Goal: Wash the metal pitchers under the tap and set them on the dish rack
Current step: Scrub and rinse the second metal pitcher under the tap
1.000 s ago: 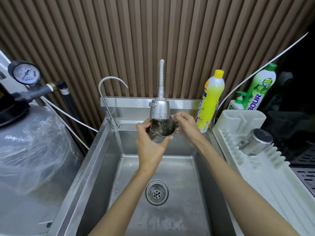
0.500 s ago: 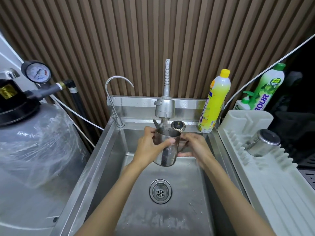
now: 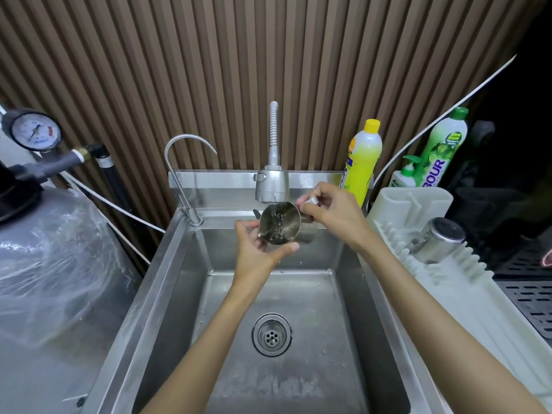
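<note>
A small metal pitcher [image 3: 279,224] is tipped with its mouth toward me, just under the spray head of the tap [image 3: 271,186], with water running into it. My left hand [image 3: 260,249] cups its body from below and from the left. My right hand [image 3: 331,212] grips the pitcher's handle at its right side. A second metal pitcher [image 3: 439,240] lies upside down on the white dish rack [image 3: 466,294] to the right of the sink.
The steel sink [image 3: 298,294] has a drain at its middle. A thin curved faucet [image 3: 182,174] stands at its back left corner. A yellow soap bottle [image 3: 361,159] and green bottles [image 3: 442,147] stand behind the rack. A wrapped tank [image 3: 50,264] fills the left.
The pitcher has gone from upright and lower in the sink to raised under the spray head and tipped toward me. Both hands rose with it.
</note>
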Available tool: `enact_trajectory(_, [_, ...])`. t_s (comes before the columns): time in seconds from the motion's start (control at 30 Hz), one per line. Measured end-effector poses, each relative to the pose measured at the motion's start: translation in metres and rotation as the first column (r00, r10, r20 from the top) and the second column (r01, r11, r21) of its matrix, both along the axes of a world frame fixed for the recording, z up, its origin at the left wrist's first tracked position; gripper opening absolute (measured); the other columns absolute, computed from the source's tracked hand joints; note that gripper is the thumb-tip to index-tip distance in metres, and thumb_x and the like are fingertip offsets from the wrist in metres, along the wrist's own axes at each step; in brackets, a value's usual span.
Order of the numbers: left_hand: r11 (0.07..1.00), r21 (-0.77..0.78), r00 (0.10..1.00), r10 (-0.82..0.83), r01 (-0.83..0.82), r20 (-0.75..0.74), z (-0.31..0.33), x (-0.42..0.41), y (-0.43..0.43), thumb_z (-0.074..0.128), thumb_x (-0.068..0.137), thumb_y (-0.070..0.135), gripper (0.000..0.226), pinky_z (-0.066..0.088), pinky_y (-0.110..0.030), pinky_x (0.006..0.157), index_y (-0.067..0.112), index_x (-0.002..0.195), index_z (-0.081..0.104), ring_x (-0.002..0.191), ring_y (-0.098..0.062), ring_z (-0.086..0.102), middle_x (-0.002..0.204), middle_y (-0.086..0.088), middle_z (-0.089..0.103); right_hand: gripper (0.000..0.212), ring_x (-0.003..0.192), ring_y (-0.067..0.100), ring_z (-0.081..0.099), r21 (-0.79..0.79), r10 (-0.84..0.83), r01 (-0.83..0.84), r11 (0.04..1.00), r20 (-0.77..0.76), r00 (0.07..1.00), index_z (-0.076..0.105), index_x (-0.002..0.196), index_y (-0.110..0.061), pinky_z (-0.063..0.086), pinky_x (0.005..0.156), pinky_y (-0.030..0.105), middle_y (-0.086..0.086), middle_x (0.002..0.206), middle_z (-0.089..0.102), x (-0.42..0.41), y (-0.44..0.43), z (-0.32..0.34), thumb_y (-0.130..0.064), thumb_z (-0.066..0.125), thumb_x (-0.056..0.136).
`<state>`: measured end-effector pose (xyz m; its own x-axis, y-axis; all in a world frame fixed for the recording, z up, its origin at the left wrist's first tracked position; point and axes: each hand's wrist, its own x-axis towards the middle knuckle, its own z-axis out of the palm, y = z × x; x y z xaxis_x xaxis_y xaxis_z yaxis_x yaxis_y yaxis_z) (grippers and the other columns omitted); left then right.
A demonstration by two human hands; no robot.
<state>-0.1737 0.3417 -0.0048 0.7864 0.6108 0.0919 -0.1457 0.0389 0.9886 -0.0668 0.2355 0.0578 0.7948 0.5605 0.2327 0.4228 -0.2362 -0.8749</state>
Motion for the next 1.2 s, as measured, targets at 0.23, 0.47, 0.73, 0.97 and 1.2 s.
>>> enact_trajectory(0.23, [0.949, 0.25, 0.981, 0.193, -0.193, 0.028, 0.002, -0.017, 0.011, 0.085, 0.061, 0.009, 0.062, 0.04, -0.002, 0.081, 0.02, 0.105, 0.042, 0.097, -0.002, 0.057, 0.102, 0.011, 0.057, 0.023, 0.077, 0.012, 0.062, 0.275, 0.202, -0.063, 0.959, -0.514, 0.834, 0.049, 0.07, -0.009, 0.059, 0.066, 0.039, 0.003, 0.084, 0.066, 0.002, 0.029, -0.042, -0.001, 0.049, 0.092])
enact_trajectory(0.47, [0.784, 0.615, 0.962, 0.225, -0.084, -0.156, 0.002, -0.03, 0.023, 0.085, 0.056, 0.042, 0.068, 0.048, -0.027, 0.087, 0.018, 0.109, 0.05, 0.099, -0.014, 0.06, 0.107, 0.003, 0.065, 0.003, 0.084, 0.027, 0.061, 0.462, 0.386, -0.008, 0.887, -0.732, 0.561, 0.05, 0.083, -0.007, 0.058, 0.068, 0.042, 0.019, 0.097, 0.055, -0.016, 0.025, -0.09, -0.006, 0.048, 0.084])
enact_trajectory(0.73, [0.943, 0.332, 0.946, 0.112, -0.005, -0.303, 0.002, -0.022, 0.019, 0.078, 0.067, 0.042, 0.038, 0.045, -0.012, 0.066, 0.02, 0.086, 0.053, 0.078, -0.01, 0.062, 0.079, 0.006, 0.068, 0.012, 0.079, 0.027, 0.071, 0.233, 0.143, 0.031, 0.972, -0.69, 0.71, 0.059, 0.078, -0.008, 0.059, 0.055, 0.042, 0.01, 0.094, 0.071, -0.026, -0.012, -0.071, -0.009, 0.056, 0.09])
enact_trajectory(0.97, [0.969, -0.072, 0.955, -0.244, 0.235, -0.171, -0.012, -0.013, 0.005, 0.073, 0.07, -0.007, 0.048, 0.053, -0.013, 0.071, 0.014, 0.101, 0.043, 0.084, -0.006, 0.066, 0.098, -0.003, 0.067, 0.026, 0.068, 0.002, 0.064, 0.033, -0.129, 0.151, 0.988, -0.358, 0.925, 0.049, 0.063, -0.014, 0.053, 0.051, 0.026, -0.002, 0.087, 0.073, -0.015, -0.028, -0.044, -0.006, 0.064, 0.082])
enact_trajectory(1.2, [0.987, -0.073, 0.986, -0.15, 0.145, -0.074, -0.003, 0.009, 0.006, 0.076, 0.06, -0.016, 0.065, 0.051, -0.029, 0.089, 0.02, 0.099, 0.037, 0.104, -0.02, 0.06, 0.118, -0.014, 0.061, 0.031, 0.077, 0.013, 0.063, 0.215, -0.038, 0.121, 0.969, -0.355, 0.934, 0.046, 0.061, -0.013, 0.05, 0.07, 0.024, 0.0, 0.09, 0.07, -0.001, -0.013, -0.025, 0.007, 0.056, 0.082])
